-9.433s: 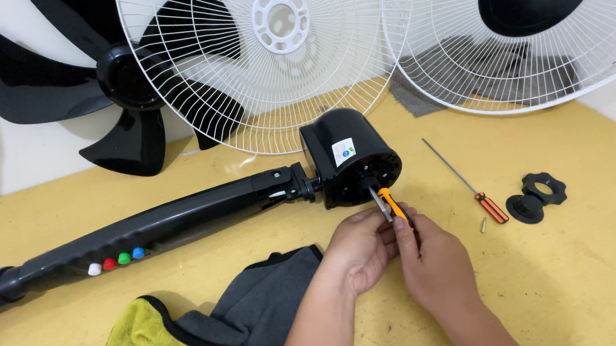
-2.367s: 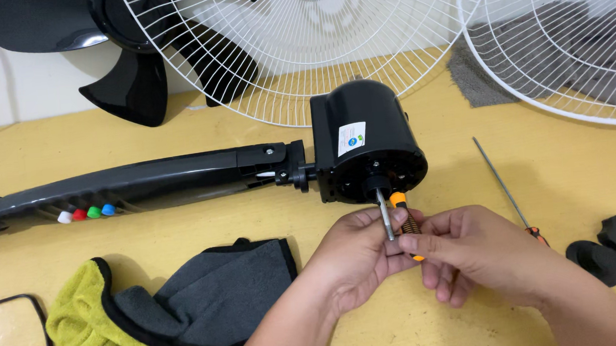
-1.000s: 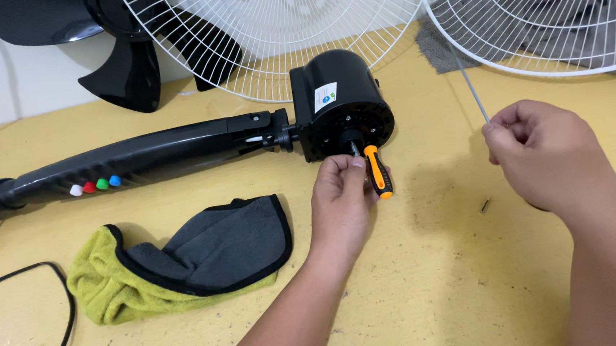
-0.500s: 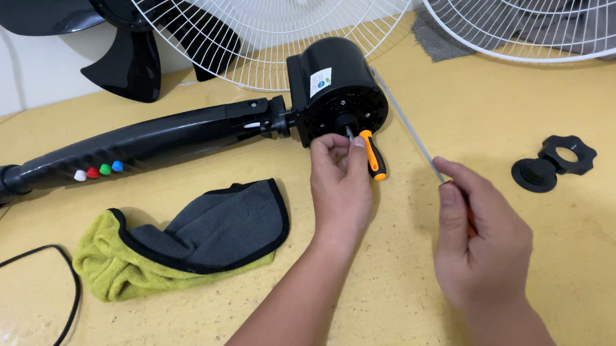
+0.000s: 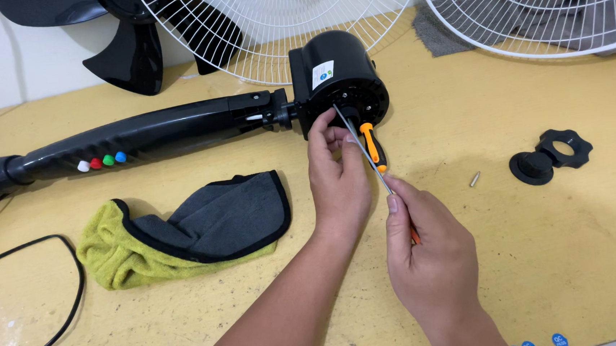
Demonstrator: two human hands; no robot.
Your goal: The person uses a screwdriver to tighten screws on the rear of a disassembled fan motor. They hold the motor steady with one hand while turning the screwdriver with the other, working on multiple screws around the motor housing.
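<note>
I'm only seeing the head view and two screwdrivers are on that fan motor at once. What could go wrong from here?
The long thin screwdriver in the right hand meets the motor housing at a slant, so its tip may slip toward the left hand. The orange-handled screwdriver hangs there and could drop. The loose screw might roll off the yellow table.

Label (image 5: 322, 74): small white rectangle with a blue-green mark, stuck on the side of the black motor housing (image 5: 337, 77), toward the worktop's (image 5: 581, 248) far edge, tilted.

Stickers (image 5: 540, 344): three small round blue ones with white print, in a row at the worktop's near right edge.

No packages, signs or screens.
</note>
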